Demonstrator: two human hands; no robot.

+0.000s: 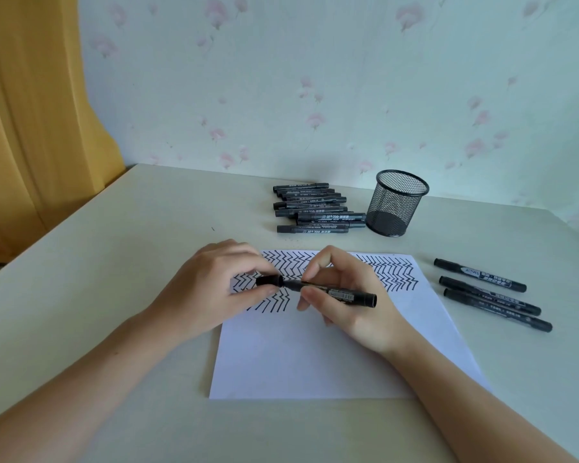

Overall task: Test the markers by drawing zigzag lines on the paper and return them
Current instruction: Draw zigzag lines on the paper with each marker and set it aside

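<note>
Now left hand [211,289] pinches cap [269,281], right hand [348,295] marker [335,291]

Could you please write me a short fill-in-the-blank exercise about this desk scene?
1. The left hand pinches the marker's ____.
2. The right hand grips the marker above the ____.
3. The mesh cup stands upright and holds ____ markers.
4. To the right of the sheet lie ____ markers.

Missing words: cap; paper; no; three
</note>
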